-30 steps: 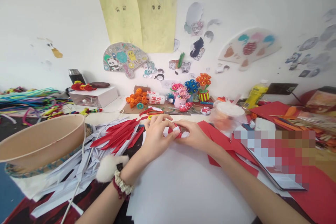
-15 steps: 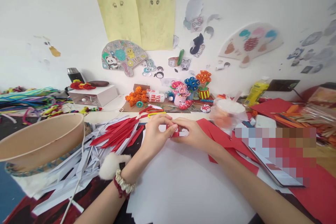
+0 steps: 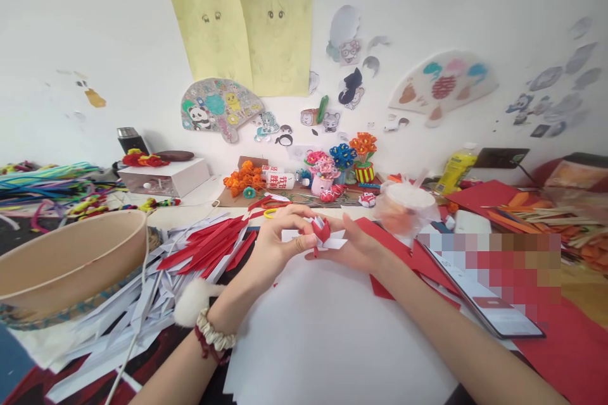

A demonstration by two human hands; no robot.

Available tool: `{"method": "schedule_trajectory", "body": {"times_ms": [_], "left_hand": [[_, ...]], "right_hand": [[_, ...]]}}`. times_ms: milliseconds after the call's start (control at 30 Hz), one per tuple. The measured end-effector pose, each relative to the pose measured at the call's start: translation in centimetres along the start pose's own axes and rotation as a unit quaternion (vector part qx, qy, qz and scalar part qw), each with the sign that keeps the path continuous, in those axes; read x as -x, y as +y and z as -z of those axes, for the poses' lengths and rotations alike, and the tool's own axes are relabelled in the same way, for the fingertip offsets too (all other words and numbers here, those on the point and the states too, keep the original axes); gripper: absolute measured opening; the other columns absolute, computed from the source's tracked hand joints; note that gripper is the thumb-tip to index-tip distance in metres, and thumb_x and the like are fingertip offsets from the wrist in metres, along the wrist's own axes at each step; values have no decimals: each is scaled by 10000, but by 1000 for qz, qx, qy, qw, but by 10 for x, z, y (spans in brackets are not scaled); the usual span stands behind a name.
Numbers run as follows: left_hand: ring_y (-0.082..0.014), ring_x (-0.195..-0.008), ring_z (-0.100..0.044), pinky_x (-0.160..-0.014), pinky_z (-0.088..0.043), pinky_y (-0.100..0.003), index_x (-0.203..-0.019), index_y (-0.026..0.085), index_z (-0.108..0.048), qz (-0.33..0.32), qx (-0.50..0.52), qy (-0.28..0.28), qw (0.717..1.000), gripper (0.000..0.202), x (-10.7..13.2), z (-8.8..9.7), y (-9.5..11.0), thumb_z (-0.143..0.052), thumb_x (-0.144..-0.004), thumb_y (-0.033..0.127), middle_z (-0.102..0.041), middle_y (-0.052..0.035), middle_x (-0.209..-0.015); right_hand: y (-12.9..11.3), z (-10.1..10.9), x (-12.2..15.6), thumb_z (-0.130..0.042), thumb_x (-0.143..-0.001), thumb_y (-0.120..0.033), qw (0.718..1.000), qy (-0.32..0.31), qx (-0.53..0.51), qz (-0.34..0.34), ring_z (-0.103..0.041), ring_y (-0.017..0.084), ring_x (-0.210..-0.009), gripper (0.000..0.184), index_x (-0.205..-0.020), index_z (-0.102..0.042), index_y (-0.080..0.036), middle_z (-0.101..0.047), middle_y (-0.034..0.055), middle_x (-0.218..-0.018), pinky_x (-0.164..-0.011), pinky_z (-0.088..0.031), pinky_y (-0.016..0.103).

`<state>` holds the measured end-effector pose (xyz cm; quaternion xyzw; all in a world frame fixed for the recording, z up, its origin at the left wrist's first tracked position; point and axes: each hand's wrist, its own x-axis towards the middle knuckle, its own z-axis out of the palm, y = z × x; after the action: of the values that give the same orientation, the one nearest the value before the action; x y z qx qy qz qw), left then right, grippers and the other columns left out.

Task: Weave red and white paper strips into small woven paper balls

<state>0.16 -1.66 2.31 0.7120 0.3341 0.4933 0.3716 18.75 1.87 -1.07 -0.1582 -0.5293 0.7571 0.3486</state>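
folded red-and-white paper piece: centre of the frame, between your two hands, above the white paper that fills the lower middle. your left hand pinches it from the left side, thumb in front, fingertips curled over behind the near edge. your right hand sits just beside it on the right, fingers around the back and underside; they are partly hidden, so you cannot tell whether they pinch or only prop it.

handling, judged by look: very light, next to no heft. creased layers should be springy along the folds but soft across flat faces; easily crushed or torn. dry paper, low slip, though layers may slide over one another. best hold: thumb and fingertip on the thick folded middle, light pressure. avoid squeezing the red points; leave the white ends, sticking out left and right, unbent. loose red strips lie left of centre, well apart from your right hand
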Motion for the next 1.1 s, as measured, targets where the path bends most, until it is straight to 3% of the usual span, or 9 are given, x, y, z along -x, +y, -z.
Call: {"method": "schedule_trajectory", "body": {"times_ms": [167, 300, 467, 833, 1100], "left_hand": [[-275, -1130, -535, -906, -469, -401, -655, 206, -675, 25, 46, -27, 998, 227, 2, 1, -1, -743, -736, 407, -604, -65, -1144], [-276, -1129, -532, -845, -505, -377, -660, 203, -691, 32, 47, -44, 997, 220, 2, 0, 2, -741, -740, 402, -604, -71, -1107], [-292, -1098, -550, -849, -505, -421, -680, 202, -702, 33, 11, -18, 999, 245, 1, 0, 5, -750, -717, 439, -605, -83, -1115], [-279, -1146, -502, -1026, -328, -447, -635, 193, -650, 31, -45, 35, 998, 262, 3, -7, 4, -717, -745, 421, -591, -57, -1118], [-293, -1091, -525, -946, -366, -432, -615, 190, -629, 112, -4, 79, 991, 266, 4, -13, 7, -725, -697, 425, -580, -54, -1090]], "right_hand": [[-2, 3, 1, -784, -684, -460, 998, -15, 61, 2, -579, 169, -826, 404, -953, -657, -187, -619, 30, -890, -794, -465, 309], [-5, 0, 3, -772, -696, -488, 995, -19, 96, 3, -582, 166, -804, 406, -897, -651, -158, -620, 34, -842, -773, -445, 309], [-4, -2, 3, -799, -664, -476, 996, 0, 84, -8, -533, 124, -646, 395, -837, -651, -153, -598, 11, -719, -584, -380, 240], [-8, 0, 7, -820, -633, -410, 992, 18, 116, -55, -614, 159, -759, 401, -904, -704, -138, -673, 39, -814, -721, -452, 283], [-4, 3, 6, -820, -621, -392, 994, 13, 101, -50, -628, 165, -756, 373, -872, -711, -139, -677, 32, -798, -735, -477, 284]]}}
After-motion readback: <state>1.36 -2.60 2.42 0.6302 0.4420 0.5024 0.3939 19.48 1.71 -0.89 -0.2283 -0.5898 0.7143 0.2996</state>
